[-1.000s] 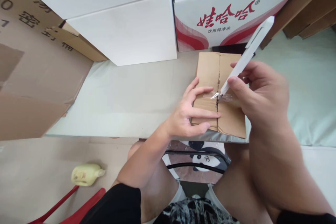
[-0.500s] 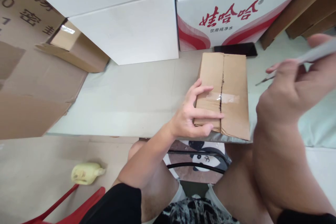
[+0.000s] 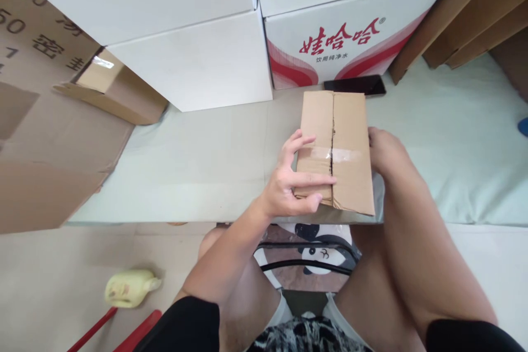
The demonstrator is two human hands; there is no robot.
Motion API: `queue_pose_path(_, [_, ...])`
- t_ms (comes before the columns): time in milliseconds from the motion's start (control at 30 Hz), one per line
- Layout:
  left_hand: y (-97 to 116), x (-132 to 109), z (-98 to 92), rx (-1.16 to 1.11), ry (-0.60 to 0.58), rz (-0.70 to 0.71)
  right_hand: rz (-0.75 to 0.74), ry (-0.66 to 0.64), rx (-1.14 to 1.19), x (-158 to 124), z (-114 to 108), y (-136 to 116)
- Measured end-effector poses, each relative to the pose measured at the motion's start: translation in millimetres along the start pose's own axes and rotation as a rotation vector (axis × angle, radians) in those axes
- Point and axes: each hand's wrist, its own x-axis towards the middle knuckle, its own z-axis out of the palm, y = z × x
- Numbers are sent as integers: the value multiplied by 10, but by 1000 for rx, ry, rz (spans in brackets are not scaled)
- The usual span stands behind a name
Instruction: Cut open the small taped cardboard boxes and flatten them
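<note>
Left hand (image 3: 292, 180) is resting, fingers spread, on the box (image 3: 352, 181) beneath it, apparently steadying it, while right hand (image 3: 383, 151) is sitting at the opposite side, fingers hidden, grip undeterminable.

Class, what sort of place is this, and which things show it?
Perhaps a room in a home or small shop, partly used for storage: stacked white cartons and a red-printed carton stand on a pale green surface, and a yellow container is on the floor.

The head camera looks forward and down (from close above).
</note>
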Motion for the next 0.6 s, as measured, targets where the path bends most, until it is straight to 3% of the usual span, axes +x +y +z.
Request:
queue_pose_path(133, [0,1,-15,-2,-2,6,123,128,34,25,-164,-367])
queue_pose_path(233, [8,27,-35,-27,-20,17,-67,160,340,-19,-382,-730])
queue_pose_path(300, [7,46,-42,-21,-15,23,-255,68,414,-74,-495,-920])
queue_pose_path(433, [-20,61,-43,0,2,70,-486,-249,193,-167,-525,-1094])
queue_pose_path(500, [-36,55,-48,1,-15,77,-499,-291,114,-187,-471,-1107])
queue_pose_path(600, [-43,48,-58,-7,-54,48,-484,-246,96,-189,-398,-1100])
